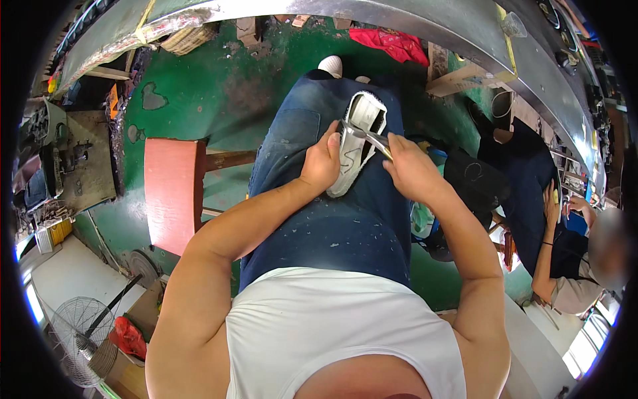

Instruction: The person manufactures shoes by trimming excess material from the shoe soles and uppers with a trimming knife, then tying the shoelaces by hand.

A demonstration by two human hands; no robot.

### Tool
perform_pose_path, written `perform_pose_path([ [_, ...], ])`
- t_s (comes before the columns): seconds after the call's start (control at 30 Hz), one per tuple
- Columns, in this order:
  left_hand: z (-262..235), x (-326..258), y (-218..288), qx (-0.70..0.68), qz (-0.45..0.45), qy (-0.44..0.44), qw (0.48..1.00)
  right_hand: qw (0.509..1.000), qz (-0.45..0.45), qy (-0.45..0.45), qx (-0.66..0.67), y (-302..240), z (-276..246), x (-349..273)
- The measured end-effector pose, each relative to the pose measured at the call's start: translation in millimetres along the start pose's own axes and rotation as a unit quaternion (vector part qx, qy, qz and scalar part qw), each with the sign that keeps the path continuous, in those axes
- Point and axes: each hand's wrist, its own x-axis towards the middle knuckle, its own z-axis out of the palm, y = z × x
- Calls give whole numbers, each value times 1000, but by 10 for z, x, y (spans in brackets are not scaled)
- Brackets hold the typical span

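Shoe upper point(359, 143), white, lying lengthwise along the right thigh of the lap point(332, 219); left hand point(322, 163) clasps its left flank, right hand point(409, 169) clamped on pliers point(372, 137) biting its upper edge.

Left hand point(322, 163) covers the near side of the shoe point(355, 143); its fingers are hidden behind it. Right hand point(409, 169) hides the handle of the metal tool point(369, 136). Tool tip too small to tell. Co-worker point(571, 266) cut off by the right rim.
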Motion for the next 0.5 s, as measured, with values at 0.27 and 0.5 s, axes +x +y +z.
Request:
perform_pose_path([
  [0.27,-136,215,86,224,161,-113,955,902,155,-270,299,712,-126,231],
  [0.5,-160,268,236,248,144,-175,942,966,80,-42,243,417,-438,409],
])
